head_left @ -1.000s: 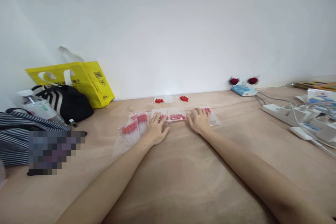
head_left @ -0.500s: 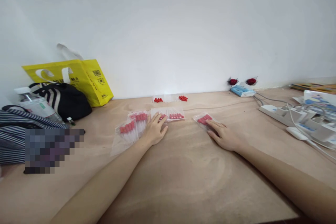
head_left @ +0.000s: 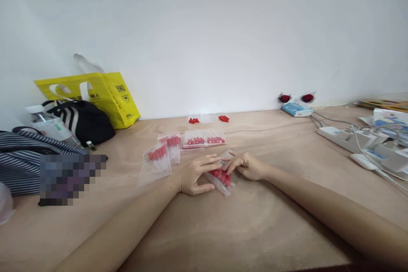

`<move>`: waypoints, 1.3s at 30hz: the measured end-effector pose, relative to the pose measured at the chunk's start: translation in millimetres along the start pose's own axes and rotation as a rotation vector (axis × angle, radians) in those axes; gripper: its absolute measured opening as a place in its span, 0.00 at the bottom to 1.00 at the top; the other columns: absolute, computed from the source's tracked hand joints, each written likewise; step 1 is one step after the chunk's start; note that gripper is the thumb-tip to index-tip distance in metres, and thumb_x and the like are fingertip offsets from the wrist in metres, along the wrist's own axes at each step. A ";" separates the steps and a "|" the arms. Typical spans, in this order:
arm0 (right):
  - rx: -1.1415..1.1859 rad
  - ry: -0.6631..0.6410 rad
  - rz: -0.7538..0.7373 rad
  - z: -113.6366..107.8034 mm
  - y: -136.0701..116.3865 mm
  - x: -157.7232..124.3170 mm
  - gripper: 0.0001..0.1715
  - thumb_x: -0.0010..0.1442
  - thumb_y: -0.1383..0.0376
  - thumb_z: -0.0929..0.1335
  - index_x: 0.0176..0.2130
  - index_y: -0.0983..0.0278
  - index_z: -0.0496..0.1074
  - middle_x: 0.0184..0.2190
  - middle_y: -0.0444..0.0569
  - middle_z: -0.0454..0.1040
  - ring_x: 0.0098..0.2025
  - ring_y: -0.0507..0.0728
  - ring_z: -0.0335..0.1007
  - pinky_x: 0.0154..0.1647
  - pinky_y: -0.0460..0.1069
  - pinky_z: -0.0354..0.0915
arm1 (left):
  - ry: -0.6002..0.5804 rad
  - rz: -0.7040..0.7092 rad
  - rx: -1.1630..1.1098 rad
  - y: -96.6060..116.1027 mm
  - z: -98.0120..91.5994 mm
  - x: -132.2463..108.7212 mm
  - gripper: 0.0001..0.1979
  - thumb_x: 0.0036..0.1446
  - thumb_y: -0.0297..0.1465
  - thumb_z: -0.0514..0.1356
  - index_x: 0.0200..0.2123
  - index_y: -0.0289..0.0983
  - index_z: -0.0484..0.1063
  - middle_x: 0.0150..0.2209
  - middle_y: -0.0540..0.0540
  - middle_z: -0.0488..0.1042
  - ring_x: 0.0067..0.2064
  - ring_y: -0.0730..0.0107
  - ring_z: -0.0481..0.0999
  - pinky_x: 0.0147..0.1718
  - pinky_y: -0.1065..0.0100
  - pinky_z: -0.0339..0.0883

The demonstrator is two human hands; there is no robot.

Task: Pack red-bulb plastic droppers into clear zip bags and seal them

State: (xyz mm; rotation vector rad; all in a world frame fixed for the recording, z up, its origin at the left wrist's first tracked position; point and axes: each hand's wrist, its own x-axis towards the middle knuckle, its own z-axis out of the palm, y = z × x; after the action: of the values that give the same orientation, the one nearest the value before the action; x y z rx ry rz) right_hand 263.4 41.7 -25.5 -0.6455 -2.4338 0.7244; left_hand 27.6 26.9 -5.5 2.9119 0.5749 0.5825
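Observation:
A clear zip bag (head_left: 222, 175) of small red pieces lies slanted on the wooden table between my hands. My left hand (head_left: 196, 175) rests at its left edge, fingers stretched out and thumb apart. From the right, my right hand (head_left: 250, 166) bends its fingers onto the bag's upper part, fingertips pressed to the plastic. Just beyond lie more bags of red pieces, one pair (head_left: 216, 139) side by side. To the left, overlapping clear bags (head_left: 157, 153) hold white sticks with red tips.
Two small bags with red pieces (head_left: 224, 118) lie by the wall. At left stand a yellow bag (head_left: 124, 102), a black pouch (head_left: 95, 123), a plastic bottle (head_left: 52, 125) and a striped bag (head_left: 19, 165). On the right are a tissue pack (head_left: 298, 109) and a power strip (head_left: 338, 138) with cables.
The bag under my right hand has come left and nearer to me. My left hand has left the row of bags and moved nearer, beside that bag.

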 end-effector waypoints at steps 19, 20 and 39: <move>-0.411 0.319 0.163 24.9 -31.2 -24.4 0.16 0.51 0.59 0.66 0.41 0.61 0.68 0.22 0.42 0.69 0.27 0.51 0.64 0.34 0.48 0.52 | 0.327 -0.247 0.089 17.3 25.6 -4.2 0.11 0.50 0.35 0.59 0.36 0.35 0.71 0.34 0.45 0.72 0.33 0.70 0.72 0.31 0.69 0.70; -0.415 0.326 0.176 24.7 -28.8 -24.4 0.14 0.52 0.61 0.65 0.41 0.61 0.67 0.22 0.42 0.70 0.27 0.51 0.65 0.34 0.48 0.52 | 0.311 -0.226 0.080 17.1 23.2 -5.5 0.12 0.50 0.35 0.59 0.38 0.36 0.70 0.35 0.44 0.72 0.34 0.70 0.72 0.31 0.69 0.70; -1.006 0.311 -0.280 6.4 -3.7 -10.9 0.14 0.59 0.71 0.58 0.32 0.64 0.71 0.20 0.44 0.68 0.26 0.50 0.58 0.42 0.51 0.52 | 0.340 0.180 0.605 -5.7 9.6 -12.4 0.09 0.57 0.24 0.51 0.33 0.34 0.71 0.32 0.46 0.75 0.32 0.73 0.75 0.32 0.72 0.72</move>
State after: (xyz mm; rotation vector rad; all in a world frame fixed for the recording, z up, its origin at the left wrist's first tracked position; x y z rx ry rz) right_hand 266.7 30.4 -31.6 -0.6639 -2.3895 -0.7271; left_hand 18.9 26.9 -19.7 3.4796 0.6165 1.1152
